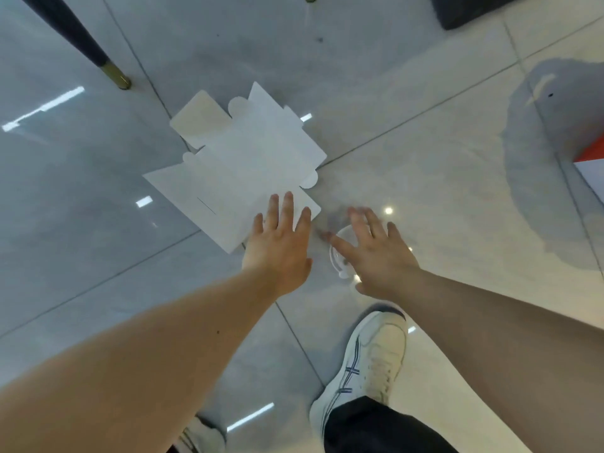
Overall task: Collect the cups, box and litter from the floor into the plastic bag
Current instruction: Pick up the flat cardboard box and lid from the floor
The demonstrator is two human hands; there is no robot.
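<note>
A flattened white cardboard box (242, 158) lies unfolded on the grey tiled floor, left of centre. My left hand (279, 246) hovers over its near right corner with the fingers spread and nothing in it. A clear plastic cup (338, 256) lies on the floor just right of that hand. My right hand (376, 253) is spread above the cup and hides most of it; the fingers are apart and do not grip it. No plastic bag can be made out with certainty.
A dark chair leg with a gold foot (119, 76) stands at the upper left. A dark object (470, 11) sits at the top right. A red and white thing (591, 158) pokes in at the right edge. My white shoe (366, 364) is below the hands.
</note>
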